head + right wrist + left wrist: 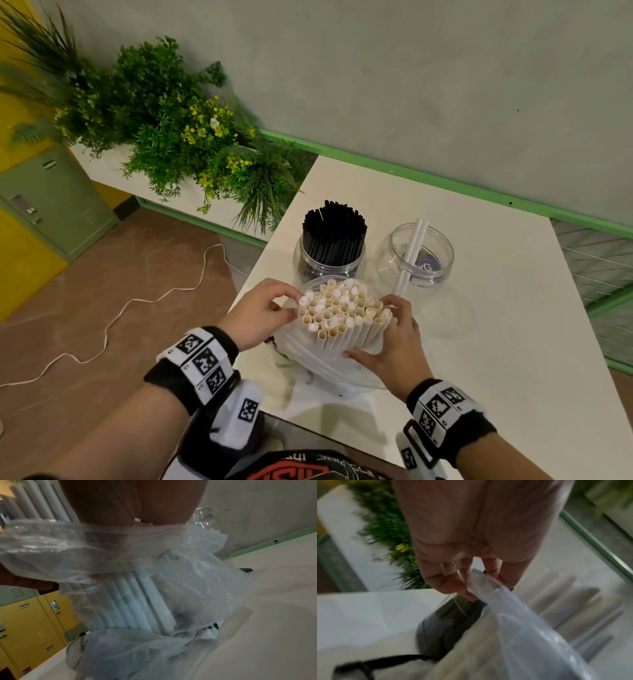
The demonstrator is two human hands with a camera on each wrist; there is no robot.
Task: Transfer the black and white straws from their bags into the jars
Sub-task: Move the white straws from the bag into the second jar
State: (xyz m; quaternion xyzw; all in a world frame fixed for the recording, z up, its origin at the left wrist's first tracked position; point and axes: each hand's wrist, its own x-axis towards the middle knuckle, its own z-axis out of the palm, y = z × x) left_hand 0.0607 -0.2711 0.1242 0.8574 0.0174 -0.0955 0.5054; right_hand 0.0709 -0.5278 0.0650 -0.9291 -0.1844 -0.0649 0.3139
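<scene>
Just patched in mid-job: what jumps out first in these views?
The bundle of white straws stands front and centre in its clear bag; the left hand pinches the bag's rim, the right hand grips the bundle. Behind, the left jar is packed with black straws; the right jar holds two white ones.

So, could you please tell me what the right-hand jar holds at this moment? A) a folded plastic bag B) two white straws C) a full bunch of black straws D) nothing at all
B: the right-hand jar holds just two white straws, leaning against its rim.
</scene>
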